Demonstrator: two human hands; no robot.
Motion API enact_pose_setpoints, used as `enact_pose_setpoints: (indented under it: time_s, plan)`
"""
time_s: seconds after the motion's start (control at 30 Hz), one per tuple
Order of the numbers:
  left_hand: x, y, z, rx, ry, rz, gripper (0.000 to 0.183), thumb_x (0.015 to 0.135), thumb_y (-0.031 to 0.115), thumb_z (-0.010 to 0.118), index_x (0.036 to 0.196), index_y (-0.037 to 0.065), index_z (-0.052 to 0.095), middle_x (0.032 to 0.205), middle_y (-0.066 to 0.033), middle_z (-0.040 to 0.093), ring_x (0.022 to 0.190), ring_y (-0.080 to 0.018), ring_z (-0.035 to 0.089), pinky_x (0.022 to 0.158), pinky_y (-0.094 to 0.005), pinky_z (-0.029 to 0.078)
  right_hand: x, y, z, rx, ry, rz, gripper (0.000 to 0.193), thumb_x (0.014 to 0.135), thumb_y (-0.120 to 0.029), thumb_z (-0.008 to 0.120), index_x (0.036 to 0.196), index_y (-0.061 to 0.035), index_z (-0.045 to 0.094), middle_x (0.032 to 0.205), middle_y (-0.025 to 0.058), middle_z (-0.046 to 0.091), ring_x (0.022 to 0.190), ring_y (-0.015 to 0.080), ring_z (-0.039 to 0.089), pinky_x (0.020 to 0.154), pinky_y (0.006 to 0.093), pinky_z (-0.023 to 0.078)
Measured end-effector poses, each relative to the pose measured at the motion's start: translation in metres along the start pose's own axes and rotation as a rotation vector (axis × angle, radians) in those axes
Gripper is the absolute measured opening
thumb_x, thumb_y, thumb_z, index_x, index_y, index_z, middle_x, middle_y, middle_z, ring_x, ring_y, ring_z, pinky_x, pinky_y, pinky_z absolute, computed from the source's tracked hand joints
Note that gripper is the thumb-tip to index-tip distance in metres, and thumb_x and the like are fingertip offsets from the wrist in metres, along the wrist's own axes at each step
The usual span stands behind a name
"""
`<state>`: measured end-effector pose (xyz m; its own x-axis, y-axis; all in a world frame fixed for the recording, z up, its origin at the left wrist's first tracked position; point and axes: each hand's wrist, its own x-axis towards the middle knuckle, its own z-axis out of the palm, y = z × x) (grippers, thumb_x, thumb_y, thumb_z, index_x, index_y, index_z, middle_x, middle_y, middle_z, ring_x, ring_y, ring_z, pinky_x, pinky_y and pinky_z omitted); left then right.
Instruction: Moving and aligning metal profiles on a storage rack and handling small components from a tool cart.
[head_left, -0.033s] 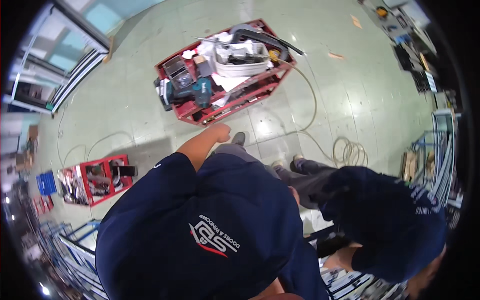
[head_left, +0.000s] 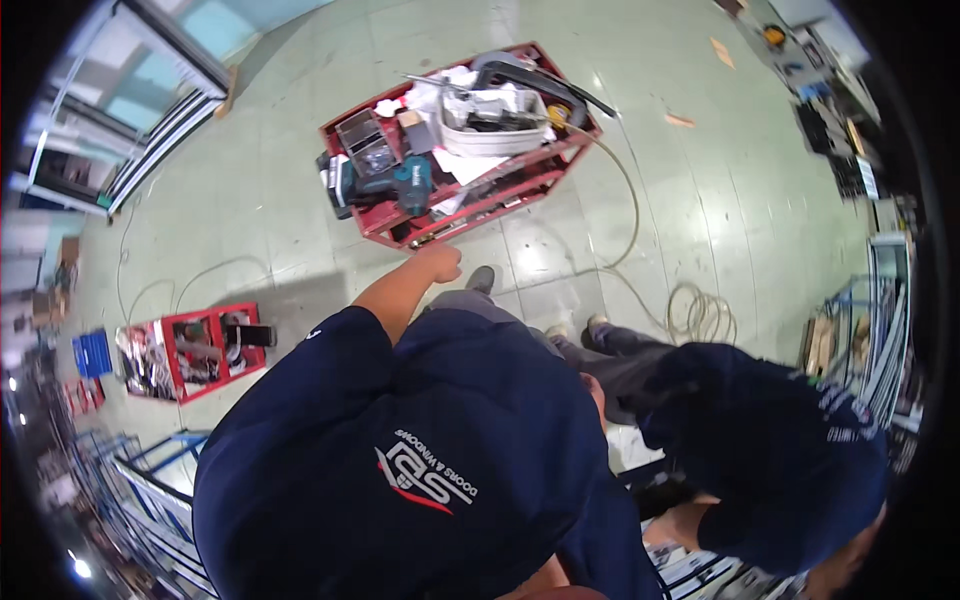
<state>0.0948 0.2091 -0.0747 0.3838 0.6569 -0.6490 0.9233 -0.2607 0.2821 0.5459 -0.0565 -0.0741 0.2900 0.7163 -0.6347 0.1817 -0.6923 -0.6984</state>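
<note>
**Left hand [head_left: 438, 265] was held out near red tool cart [head_left: 378, 222]**

The left hand was extended from a navy shirt [head_left: 330, 395] and, as seen from above, was placed just beside the near edge of the red tool cart. Its fingers seemed to be curled in; whether anything was gripped could not be told, nor whether the cart was being touched. Only a sliver of the right hand [head_left: 596, 393] was shown at the shirt's other edge, so its grip could not be told.

The red tool cart was set on a pale tiled floor [head_left: 700, 215]. A teal-and-black power drill [head_left: 412, 188] was laid near the cart's left end. An off-white tub [head_left: 490, 144] was filled with tools, and behind it a curved black tool [head_left: 525, 78] was laid across the load. White sheets were tucked around the tub. A pale hose [head_left: 634, 205] was trailed from the cart's right end to a coil [head_left: 700, 315].

A smaller red tool tray [head_left: 176, 370] was placed well apart, at the left, with a blue crate [head_left: 92, 353] near it. A co-worker in dark clothing [head_left: 770, 450] was seen at the right, with one forearm [head_left: 682, 525] bared.
</note>
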Motion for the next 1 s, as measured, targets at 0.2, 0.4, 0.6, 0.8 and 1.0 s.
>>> enact_pose_setpoints:
  time_s: [0.2,0.4,0.6,0.8,1.0]
  plan:
    - [-0.067,-0.018,0.005,-0.364,0.377,-0.265,0.041,0.09,0.034,0.061,0.114,0.003,0.071,0.119,-0.0232,0.069,0.112,-0.0388,0.066,0.096,-0.0494,0.053,0.085,-0.019,-0.07,-0.426,-0.244,-0.074,0.047,0.093,-0.035,0.074,0.117,0.0053,0.068,0.105,0.0159,0.075,0.099,0.0236,0.071,0.089,0.033,0.053]
    - [-0.194,-0.012,0.184,-0.579,0.346,-0.545,0.037,0.089,0.037,0.065,0.105,0.005,0.073,0.109,-0.0203,0.073,0.104,-0.0377,0.068,0.09,-0.0515,0.053,0.146,-0.098,-0.057,-1.05,-0.502,-0.245,0.063,0.091,-0.052,0.066,0.119,0.0048,0.069,0.114,0.0274,0.071,0.111,0.039,0.068,0.098,0.0425,0.051]
    - [-0.274,0.063,0.349,-0.881,-0.269,-0.938,0.038,0.083,0.038,0.065,0.101,0.008,0.078,0.102,-0.0172,0.076,0.098,-0.0374,0.071,0.088,-0.0497,0.054,0.173,-0.188,0.036,-0.912,-0.878,-0.409,0.048,0.096,-0.04,0.063,0.107,0.0065,0.071,0.089,0.014,0.072,0.071,0.0207,0.066,0.069,0.0349,0.055]
    - [-0.271,0.116,0.421,-1.365,0.226,-1.07,0.038,0.075,0.036,0.074,0.097,0.006,0.08,0.105,-0.0206,0.074,0.102,-0.0387,0.071,0.086,-0.048,0.056,0.079,-0.31,0.25,-0.99,-1.236,-0.298,0.051,0.101,-0.032,0.063,0.139,0.0006,0.057,0.122,0.0184,0.068,0.109,0.0239,0.066,0.094,0.0347,0.052]
    - [-0.296,0.007,0.415,-1.492,0.161,-1.033,0.035,0.076,0.035,0.073,0.095,0.006,0.079,0.104,-0.0208,0.074,0.099,-0.0393,0.071,0.086,-0.0486,0.056,-0.033,-0.382,0.495,-1.206,-1.421,-0.882,0.051,0.097,-0.033,0.069,0.135,-0.0018,0.06,0.123,0.0182,0.07,0.113,0.028,0.067,0.099,0.0362,0.051]
